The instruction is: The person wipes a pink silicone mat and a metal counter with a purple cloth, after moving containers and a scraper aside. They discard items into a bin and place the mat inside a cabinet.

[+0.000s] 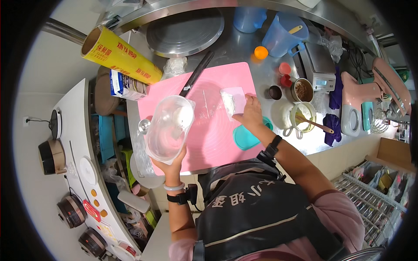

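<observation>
My left hand (175,164) is closed round the lower end of a clear oblong plastic container (162,141) and holds it tilted above the pink silicone mat (226,75). Some white stuff lies inside the container's far end. A pale, flat, scraper-like sheet (237,96) with white powder or paste along its left part is pinched in my right hand (253,112). Beneath my right wrist, a teal oval lid (246,136) rests at the mat's right edge. A long tool with a black handle (198,71) lies on the mat beyond the container, its other end hidden.
A yellow wrap roll box (124,56) and a blue-white carton (127,85) stand at the left. Rightward are an orange (261,52), blue jugs (285,35), a scale (318,65), a cream pot (302,116) with a spatula, and a pink stand mixer (352,100).
</observation>
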`<state>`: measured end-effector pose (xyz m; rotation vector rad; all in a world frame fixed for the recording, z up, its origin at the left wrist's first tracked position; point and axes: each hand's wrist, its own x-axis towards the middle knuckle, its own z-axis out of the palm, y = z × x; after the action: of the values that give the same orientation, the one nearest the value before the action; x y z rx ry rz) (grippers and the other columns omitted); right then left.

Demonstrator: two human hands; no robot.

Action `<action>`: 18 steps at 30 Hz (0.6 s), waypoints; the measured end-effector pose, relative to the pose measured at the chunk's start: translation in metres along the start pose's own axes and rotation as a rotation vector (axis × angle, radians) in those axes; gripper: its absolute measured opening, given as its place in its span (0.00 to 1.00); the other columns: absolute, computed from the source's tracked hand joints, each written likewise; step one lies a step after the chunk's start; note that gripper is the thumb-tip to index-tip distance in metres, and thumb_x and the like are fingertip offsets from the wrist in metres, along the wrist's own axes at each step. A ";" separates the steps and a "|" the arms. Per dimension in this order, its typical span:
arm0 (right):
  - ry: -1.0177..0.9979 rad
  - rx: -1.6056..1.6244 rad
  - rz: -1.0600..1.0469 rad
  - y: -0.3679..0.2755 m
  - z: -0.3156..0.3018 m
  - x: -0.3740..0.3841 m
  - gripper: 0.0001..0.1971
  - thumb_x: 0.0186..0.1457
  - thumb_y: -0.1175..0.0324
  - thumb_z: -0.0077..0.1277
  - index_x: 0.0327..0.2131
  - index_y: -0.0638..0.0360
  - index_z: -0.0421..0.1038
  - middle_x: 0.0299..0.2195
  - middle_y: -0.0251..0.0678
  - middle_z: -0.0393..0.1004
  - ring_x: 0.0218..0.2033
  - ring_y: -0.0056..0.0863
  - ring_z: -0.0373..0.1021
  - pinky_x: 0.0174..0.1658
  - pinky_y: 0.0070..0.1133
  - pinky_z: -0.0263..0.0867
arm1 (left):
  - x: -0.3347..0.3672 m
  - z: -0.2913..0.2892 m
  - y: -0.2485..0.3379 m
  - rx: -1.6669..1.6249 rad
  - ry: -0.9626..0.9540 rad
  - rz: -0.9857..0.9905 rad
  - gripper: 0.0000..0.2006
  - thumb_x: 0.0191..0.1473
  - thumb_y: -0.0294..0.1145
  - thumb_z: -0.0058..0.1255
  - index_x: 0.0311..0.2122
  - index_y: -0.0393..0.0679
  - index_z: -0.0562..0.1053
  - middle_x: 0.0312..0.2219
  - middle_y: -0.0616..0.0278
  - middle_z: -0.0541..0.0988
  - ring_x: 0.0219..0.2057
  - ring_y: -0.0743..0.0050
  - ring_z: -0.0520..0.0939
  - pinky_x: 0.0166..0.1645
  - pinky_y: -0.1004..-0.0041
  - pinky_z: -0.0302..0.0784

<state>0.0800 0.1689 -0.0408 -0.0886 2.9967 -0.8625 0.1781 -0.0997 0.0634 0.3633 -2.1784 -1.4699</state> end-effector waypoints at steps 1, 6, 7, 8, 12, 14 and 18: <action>0.016 -0.021 0.037 -0.003 0.003 0.002 0.43 0.29 0.60 0.65 0.49 0.67 0.52 0.47 0.49 0.56 0.48 0.45 0.55 0.52 0.31 0.53 | -0.004 -0.002 0.002 0.000 0.006 0.004 0.42 0.27 0.23 0.66 0.53 0.35 0.58 0.49 0.53 0.65 0.50 0.64 0.67 0.53 0.66 0.63; -0.091 0.006 0.255 0.000 0.012 0.014 0.44 0.27 0.64 0.66 0.48 0.69 0.52 0.46 0.48 0.59 0.49 0.44 0.54 0.53 0.31 0.50 | -0.020 -0.007 0.006 -0.036 0.043 -0.037 0.42 0.27 0.23 0.66 0.53 0.36 0.58 0.49 0.53 0.64 0.50 0.63 0.66 0.54 0.66 0.62; -0.059 -0.009 0.255 0.003 0.015 0.014 0.41 0.28 0.66 0.65 0.47 0.69 0.54 0.44 0.46 0.62 0.46 0.41 0.57 0.50 0.30 0.54 | -0.022 -0.007 0.007 -0.034 0.049 -0.038 0.42 0.27 0.23 0.66 0.53 0.36 0.58 0.49 0.53 0.64 0.50 0.63 0.66 0.54 0.66 0.62; -0.027 -0.023 0.255 0.008 0.016 0.016 0.38 0.28 0.68 0.65 0.46 0.69 0.56 0.41 0.45 0.65 0.44 0.39 0.61 0.47 0.28 0.58 | -0.024 -0.007 0.007 -0.047 0.065 -0.049 0.42 0.27 0.25 0.66 0.52 0.36 0.57 0.48 0.54 0.65 0.49 0.64 0.67 0.54 0.66 0.62; -0.161 0.486 0.314 0.034 0.016 0.021 0.29 0.34 0.72 0.61 0.43 0.70 0.61 0.33 0.40 0.71 0.34 0.32 0.68 0.37 0.23 0.65 | -0.029 -0.010 0.002 -0.044 0.097 -0.059 0.42 0.27 0.26 0.67 0.51 0.37 0.57 0.47 0.55 0.65 0.48 0.64 0.68 0.53 0.67 0.63; -0.135 0.662 0.355 0.041 0.015 0.017 0.16 0.40 0.72 0.55 0.36 0.69 0.68 0.26 0.39 0.74 0.27 0.29 0.72 0.32 0.24 0.68 | -0.027 -0.009 0.004 -0.027 0.077 -0.061 0.42 0.27 0.26 0.67 0.51 0.37 0.58 0.46 0.55 0.66 0.48 0.64 0.68 0.53 0.67 0.63; -0.218 0.793 0.515 0.048 0.002 0.020 0.13 0.45 0.75 0.51 0.38 0.68 0.68 0.30 0.37 0.74 0.30 0.25 0.71 0.33 0.21 0.67 | -0.029 -0.013 0.000 -0.018 0.020 -0.050 0.41 0.28 0.24 0.66 0.52 0.35 0.58 0.47 0.54 0.65 0.48 0.65 0.68 0.52 0.68 0.65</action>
<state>0.0573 0.2070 -0.0677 0.5284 2.1090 -1.7009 0.2090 -0.0964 0.0600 0.4277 -2.1536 -1.5056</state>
